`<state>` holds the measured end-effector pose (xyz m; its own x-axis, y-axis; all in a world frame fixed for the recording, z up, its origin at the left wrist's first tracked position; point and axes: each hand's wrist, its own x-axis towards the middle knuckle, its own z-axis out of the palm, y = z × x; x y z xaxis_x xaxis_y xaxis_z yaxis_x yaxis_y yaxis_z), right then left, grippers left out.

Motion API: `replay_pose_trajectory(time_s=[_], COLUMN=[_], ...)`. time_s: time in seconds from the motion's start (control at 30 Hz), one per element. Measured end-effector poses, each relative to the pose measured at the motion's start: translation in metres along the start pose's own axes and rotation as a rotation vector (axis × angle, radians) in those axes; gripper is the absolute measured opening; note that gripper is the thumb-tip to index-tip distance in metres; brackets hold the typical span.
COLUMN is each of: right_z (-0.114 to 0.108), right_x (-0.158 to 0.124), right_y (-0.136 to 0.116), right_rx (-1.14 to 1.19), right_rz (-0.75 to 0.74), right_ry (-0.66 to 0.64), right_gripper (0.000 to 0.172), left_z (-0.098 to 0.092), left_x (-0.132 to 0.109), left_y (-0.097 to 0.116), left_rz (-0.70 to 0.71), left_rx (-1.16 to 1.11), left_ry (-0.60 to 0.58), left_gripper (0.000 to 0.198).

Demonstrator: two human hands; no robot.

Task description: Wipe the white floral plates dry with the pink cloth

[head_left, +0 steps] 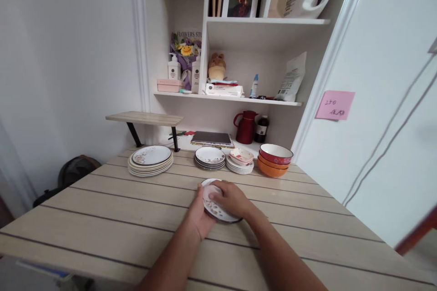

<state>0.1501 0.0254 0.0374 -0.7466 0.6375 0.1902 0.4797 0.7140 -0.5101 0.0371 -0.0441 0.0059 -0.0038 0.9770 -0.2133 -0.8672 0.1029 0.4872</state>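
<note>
A small white plate (pixel 214 207) with a dark rim and reddish flower specks lies in the middle of the wooden table (pixel 112 218). My left hand (pixel 199 216) cups its left edge, fingers curled under the rim. Laid across its right side is my right hand (pixel 232 198), fingers pressed on the plate's face. Both hands grip the same plate.
Along the table's far edge stand a stack of large plates (pixel 150 160), a stack of dark-rimmed plates (pixel 210 157), small dishes (pixel 240 160) and red and orange bowls (pixel 275 159). Behind are a low wooden riser (pixel 145 118), a red jug (pixel 246 127) and shelves with clutter.
</note>
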Motion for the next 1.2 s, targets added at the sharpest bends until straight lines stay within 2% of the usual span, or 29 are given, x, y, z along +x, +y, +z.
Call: replay_pose_trajectory(time_s=[0.07,0.2,0.43,0.63,0.83,0.93,1.07,1.2], right_z=[0.007,0.006,-0.022,-0.036,-0.027,-0.013,0.004,0.008], right_x=[0.005,0.008,-0.008,-0.020,-0.015,-0.008,0.001,0.004], right_y=[0.000,0.006,0.019,0.018,0.003,0.000,-0.003,-0.004], right_rx=[-0.106,-0.192,-0.176,0.011,0.180,0.129,-0.046,-0.186], right_rz=[0.105,0.207,0.281,0.066,-0.124,-0.130,0.017,0.146], right_ry=[0.072,0.089,-0.044,-0.191,-0.261,-0.174,0.023,0.064], right_gripper=[0.031,0.031,0.025,0.020,0.029,0.029,0.030,0.032], left_z=[0.000,0.003,0.004,-0.003,-0.003,0.000,0.003,0.004], left_x=[0.001,0.000,-0.001,0.002,0.000,-0.001,0.000,0.001], left_y=[0.000,0.000,0.000,-0.002,-0.001,-0.001,0.000,0.000], left_rz=[0.011,0.019,-0.015,-0.027,-0.033,-0.019,0.010,0.009], left_rx=[0.015,-0.001,0.042,0.042,-0.007,-0.008,0.011,0.028], left_ry=[0.051,0.097,0.111,0.060,-0.018,-0.001,0.079,0.132], left_gripper=[0.056,0.055,0.058,0.059,0.063,0.060,0.053,0.052])
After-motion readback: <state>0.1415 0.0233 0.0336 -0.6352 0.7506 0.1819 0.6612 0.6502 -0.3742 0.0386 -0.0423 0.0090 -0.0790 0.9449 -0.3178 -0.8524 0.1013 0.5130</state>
